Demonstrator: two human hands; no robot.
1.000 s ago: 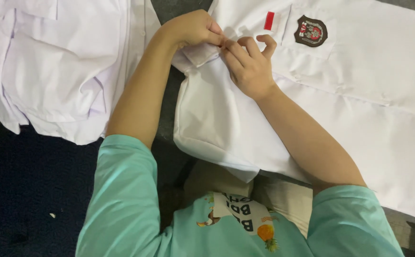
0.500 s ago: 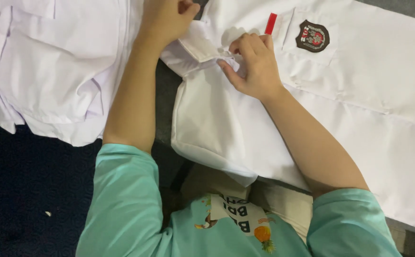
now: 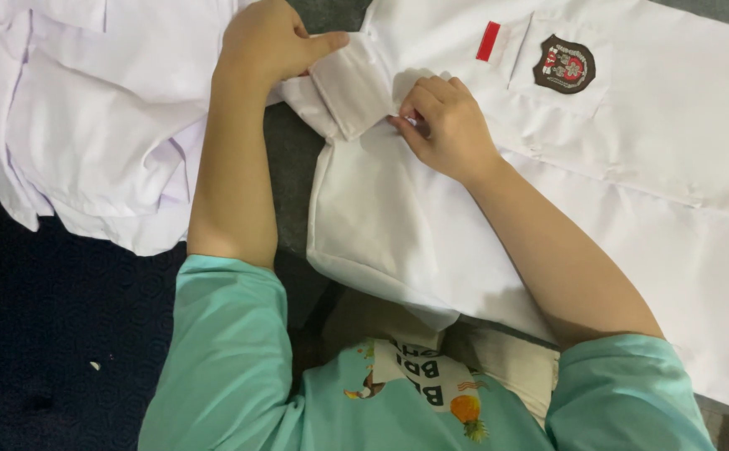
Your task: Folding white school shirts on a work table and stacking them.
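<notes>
Both hands pinch the white shirt (image 3: pixel 431 225) — left hand (image 3: pixel 268 42), right hand (image 3: pixel 444 125).

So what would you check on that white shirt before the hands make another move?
1. Left hand grips the folded collar flap: ok.
2. Right hand presses the white cotton shirt below the collar: ok.
3. Dark shield-shaped badge and small red strip uncovered: ok.
4. Shirt lying smooth: not ok, its near edge is bunched.
5. Buttons fastened: cannot tell.
6. Second white garment apart from the shirt: ok.
</notes>
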